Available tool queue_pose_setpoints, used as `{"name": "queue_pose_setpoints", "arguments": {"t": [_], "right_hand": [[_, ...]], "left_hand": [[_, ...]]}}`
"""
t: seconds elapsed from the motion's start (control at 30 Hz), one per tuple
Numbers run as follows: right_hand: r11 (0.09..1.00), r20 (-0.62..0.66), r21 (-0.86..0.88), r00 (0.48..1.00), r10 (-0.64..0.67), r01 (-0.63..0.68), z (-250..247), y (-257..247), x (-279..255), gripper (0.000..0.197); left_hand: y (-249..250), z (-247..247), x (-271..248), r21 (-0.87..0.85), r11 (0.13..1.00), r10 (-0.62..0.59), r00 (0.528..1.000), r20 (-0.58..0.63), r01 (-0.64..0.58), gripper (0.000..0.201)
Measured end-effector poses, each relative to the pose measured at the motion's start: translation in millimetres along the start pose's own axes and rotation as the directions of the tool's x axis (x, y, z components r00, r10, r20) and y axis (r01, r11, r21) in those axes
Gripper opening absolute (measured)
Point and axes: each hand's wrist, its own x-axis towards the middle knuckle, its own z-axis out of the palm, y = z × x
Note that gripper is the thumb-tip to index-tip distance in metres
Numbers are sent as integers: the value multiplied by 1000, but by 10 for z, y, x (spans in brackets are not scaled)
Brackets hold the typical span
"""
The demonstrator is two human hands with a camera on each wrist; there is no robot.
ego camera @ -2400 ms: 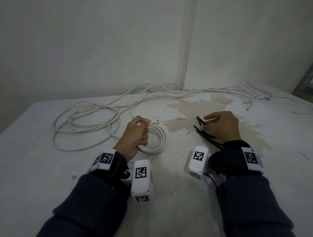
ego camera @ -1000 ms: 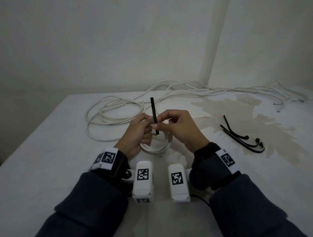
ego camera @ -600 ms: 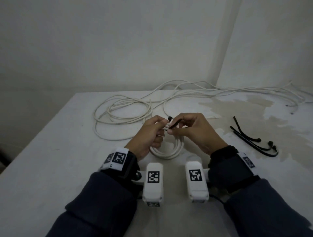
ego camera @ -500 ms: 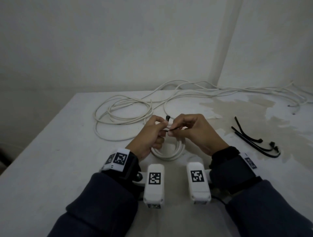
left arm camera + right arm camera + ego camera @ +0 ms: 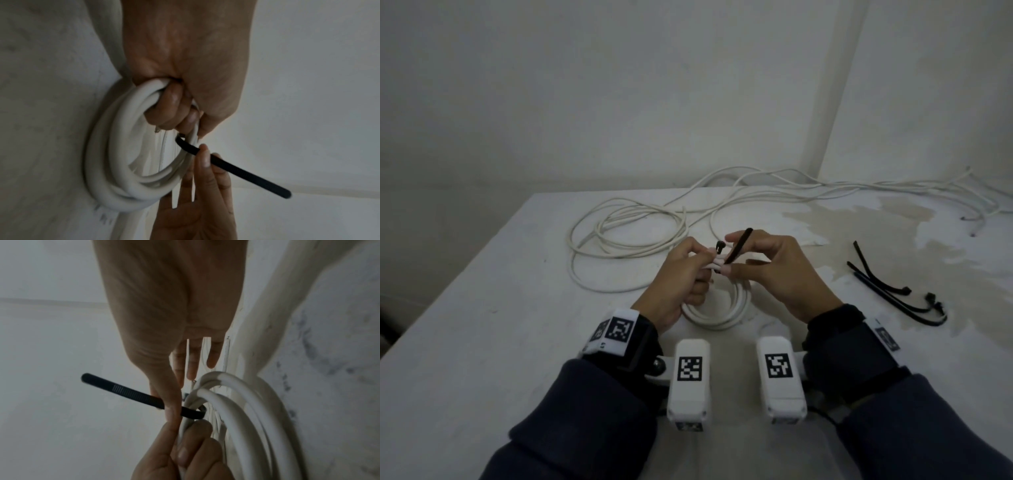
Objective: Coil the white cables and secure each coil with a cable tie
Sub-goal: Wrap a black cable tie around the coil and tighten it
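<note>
Your left hand (image 5: 681,274) is curled round the top of the white coil (image 5: 726,308), bunching its turns together, while the lower arc of the coil rests on the bench near the middle of its front edge. Your right hand (image 5: 774,270) pinches the black cable tie (image 5: 738,250) between thumb and forefinger, the other fingers loosely spread. The tie has been hooked under the bundle just beside your left fingertips: its head (image 5: 720,245) stands up on the left-hand side of the bundle, and the ribbed tail slants up and away toward the far edge on the right-hand side. So the tail's tip is the far end, and the head lies between your two hands, nearer the left thumb. The right hand looks best placed to bend the tail over the bundle and into the head. Loose white cables (image 5: 626,233) lie toward the far left corner; spare ties (image 5: 893,294) near the right edge.
</note>
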Motion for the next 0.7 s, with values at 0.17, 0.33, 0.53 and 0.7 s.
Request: {"name": "queue_pose_setpoints", "arguments": {"t": [0.17,0.33,0.53,0.7], "right_hand": [[997,-1,-5,997,-82,82,10,-6,-9,17],[994,-24,-15,994,-104,104,4,-39,-6,15],[995,-13,-11,995,-96,95,-6,-24,-11,15],[994,2,-22,994,-107,107,-4,-49,-24,13]], "left_hand": [[6,10,-18,44,999,21,999,36,-23,28],[0,16,-4,97,995,-15,999,47,10,25],[-9,19,-21,123,992,-9,999,40,4,25],[-7,17,-14,96,995,-20,1000,6,20,27]]}}
